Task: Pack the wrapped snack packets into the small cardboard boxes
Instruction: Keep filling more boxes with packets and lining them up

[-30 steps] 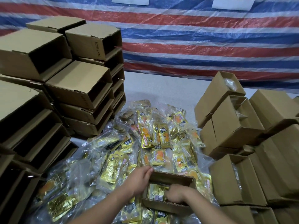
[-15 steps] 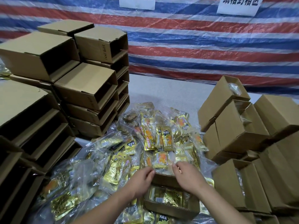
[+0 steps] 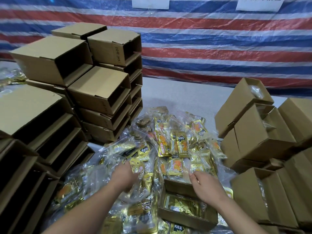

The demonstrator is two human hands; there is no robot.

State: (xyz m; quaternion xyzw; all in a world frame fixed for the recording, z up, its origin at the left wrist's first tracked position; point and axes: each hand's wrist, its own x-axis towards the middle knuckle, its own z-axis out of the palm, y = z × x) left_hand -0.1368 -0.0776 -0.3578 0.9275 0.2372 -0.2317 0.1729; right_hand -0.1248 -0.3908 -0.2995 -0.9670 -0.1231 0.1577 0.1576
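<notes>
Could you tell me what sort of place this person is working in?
Probably a small hand-packing station. Stacks of empty cardboard boxes stand to one side, filled boxes to the other, a heap of snack packets lies between them, and a striped tarpaulin with paper signs hangs behind.

The two wall signs are cut by the top edge, their print unreadable; left hand's fingertips blur among packets.
</notes>
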